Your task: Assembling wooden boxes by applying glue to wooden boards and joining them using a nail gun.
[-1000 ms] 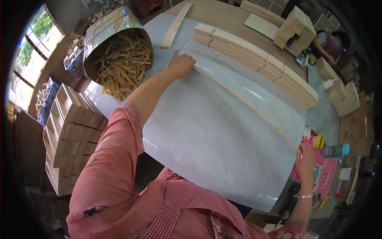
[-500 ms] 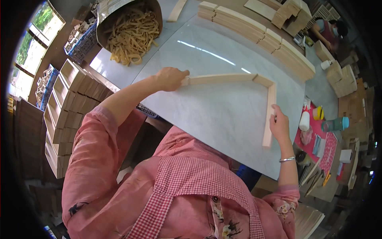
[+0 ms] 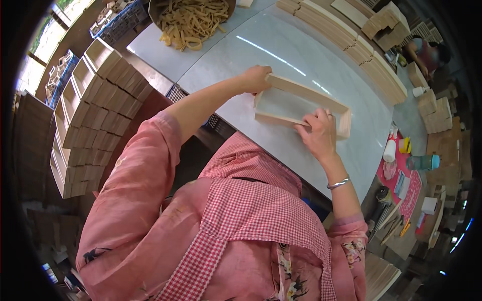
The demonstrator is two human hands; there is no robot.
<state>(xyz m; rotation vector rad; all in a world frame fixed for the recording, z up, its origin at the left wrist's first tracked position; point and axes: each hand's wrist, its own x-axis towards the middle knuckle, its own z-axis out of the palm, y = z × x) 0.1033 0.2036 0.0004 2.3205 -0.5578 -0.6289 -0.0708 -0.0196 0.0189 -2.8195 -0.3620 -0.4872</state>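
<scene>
A long rectangular frame of pale wooden strips (image 3: 309, 91) stands on edge on the glossy grey tabletop (image 3: 241, 60). My left hand (image 3: 257, 79) grips its far left corner, fingers curled round the wood. At the near side, my right hand (image 3: 320, 131) closes over the near strip, thumb and fingers pinching it close to the right end. The four sides now form a box shape with an open middle, through which the tabletop shows. Whether the corner under my left hand is fully joined is hidden.
Stacks of wooden strips (image 3: 346, 37) line the table's far edge. A bag of tan bands (image 3: 193, 20) lies at the far left. Finished-looking frames (image 3: 95, 100) are piled left of me. Bottles and tools lie on a pink mat (image 3: 401, 175) to the right. A co-worker (image 3: 427, 52) sits beyond.
The wooden strip, partly bent before, is folded into a closed rectangle. My right hand has swung the loose end inward and left; my left hand shifted to the right in the picture.
</scene>
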